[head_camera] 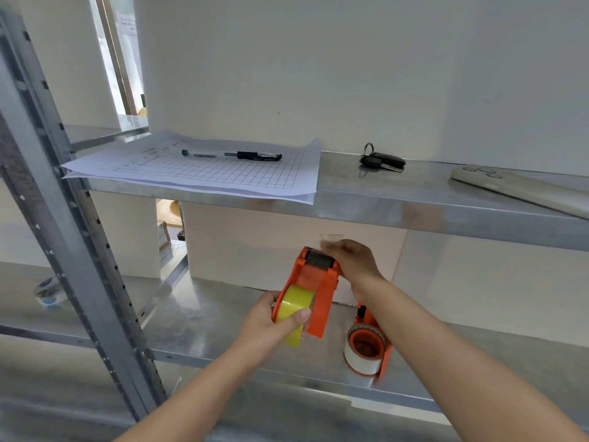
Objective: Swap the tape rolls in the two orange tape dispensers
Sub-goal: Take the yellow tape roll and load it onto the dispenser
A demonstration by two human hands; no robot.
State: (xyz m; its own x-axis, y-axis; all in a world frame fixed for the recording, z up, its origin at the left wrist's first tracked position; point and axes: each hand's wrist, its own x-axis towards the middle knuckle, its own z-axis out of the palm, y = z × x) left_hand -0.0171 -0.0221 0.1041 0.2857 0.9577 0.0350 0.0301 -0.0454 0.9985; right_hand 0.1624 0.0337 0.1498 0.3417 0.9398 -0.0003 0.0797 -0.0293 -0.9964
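Observation:
An orange tape dispenser [318, 282] with a yellow tape roll [294, 309] is held up above the lower metal shelf [204, 327]. My left hand [271, 323] grips the yellow roll end, thumb across the roll. My right hand [349, 258] is closed at the dispenser's roller and cutter end, pinching what looks like a clear strip of tape. A second orange dispenser [371, 344] with a white tape roll [358, 358] lies on the shelf under my right forearm, partly hidden by it.
The upper shelf [414, 205] carries gridded paper sheets [204, 169] with a black pen [232, 154], a bunch of keys [381, 161] and a phone [516, 188]. A loose clear tape roll [49, 290] lies on the left shelf behind the steel upright [83, 247].

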